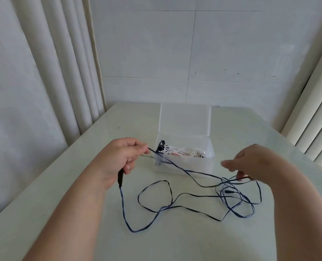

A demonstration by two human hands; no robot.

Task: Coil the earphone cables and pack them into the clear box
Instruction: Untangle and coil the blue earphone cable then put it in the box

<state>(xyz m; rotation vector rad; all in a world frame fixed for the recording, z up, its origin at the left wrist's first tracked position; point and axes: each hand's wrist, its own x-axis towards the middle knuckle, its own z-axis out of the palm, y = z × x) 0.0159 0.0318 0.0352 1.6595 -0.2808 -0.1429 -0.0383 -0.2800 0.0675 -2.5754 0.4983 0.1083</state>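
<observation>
A small clear plastic box stands on the pale greenish counter, its hinged lid open and standing upright at the box's far edge; inside the box lies a loose bundle of white earphone cables, with a small black piece at the box's left end, too small to tell what it is. The left hand hovers just left of the box; its grip is narrow, thumb and forefinger pinching a long, flat, dark blue-black earphone cable, while a black oblong block on that cable sticks out below the palm. From the pinch the cable runs taut across the front of the box, passing before its near wall, to the right hand, which is right of the box and nearer the camera; that hand is blurred, its forefinger pointing back toward the box, and its grip looks closed on a strand of the same cable between thumb and lower fingers. The rest of the cable is uncoiled; it lies in wide, slack loops on the counter in front of the box, tangling into tighter overlapping loops in front of the box's right corner, below the right hand. A pale pleated curtain hangs far left of the box; a white panelled wall rises behind it.
</observation>
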